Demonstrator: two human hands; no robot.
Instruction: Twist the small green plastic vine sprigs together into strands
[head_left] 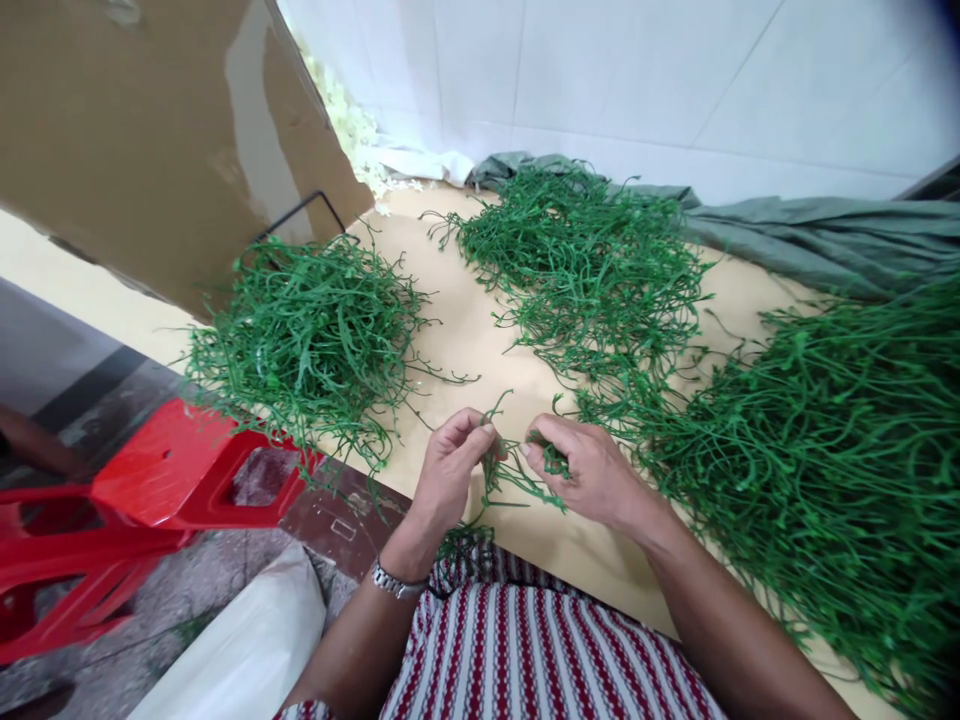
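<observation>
Your left hand (457, 462), right hand (589, 465): two | left stem heap (307, 335), middle stem heap (589, 260), right stem heap (840, 470): three | metal wristband (393, 581): one | white sack (251, 640): one | table (459, 325): one | cardboard panel (165, 130): one

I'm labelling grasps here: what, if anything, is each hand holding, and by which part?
Left hand: thin green stems, pinched between thumb and fingers. Right hand: a small green bunch within curled fingers. Whether at ends or middles, I can't tell.

Glossy plastic seat (166, 468), matt cardboard (150, 140), rumpled cloth (810, 238), metal watchband (395, 583)
</observation>
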